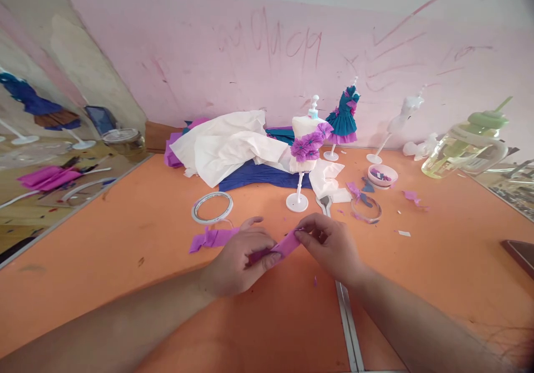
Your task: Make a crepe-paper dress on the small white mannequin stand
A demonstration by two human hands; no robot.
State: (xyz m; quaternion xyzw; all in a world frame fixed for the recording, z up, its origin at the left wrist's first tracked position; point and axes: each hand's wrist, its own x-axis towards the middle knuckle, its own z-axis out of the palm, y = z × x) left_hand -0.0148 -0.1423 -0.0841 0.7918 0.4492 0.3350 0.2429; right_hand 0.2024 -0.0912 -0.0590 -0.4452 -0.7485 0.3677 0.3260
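Both my hands meet over the orange table (125, 239), pinching one strip of purple crepe paper (287, 244). My left hand (240, 259) grips its lower end with fingers folded over it. My right hand (331, 245) pinches the upper end between thumb and fingers. A loose purple paper strip (211, 238) lies just left of my left hand. Behind my hands stands a small white mannequin (303, 150) on a stand, wearing a band of purple paper flowers.
A tape ring (212, 207) lies to the left, a clear ring (366, 209) and a small bowl of scraps (382, 175) to the right. White and blue paper sheets (225, 145), a teal-dressed mannequin (344, 120), a bare mannequin (396, 125) and a tilted drink bottle (467, 145) line the wall. Mirror at left.
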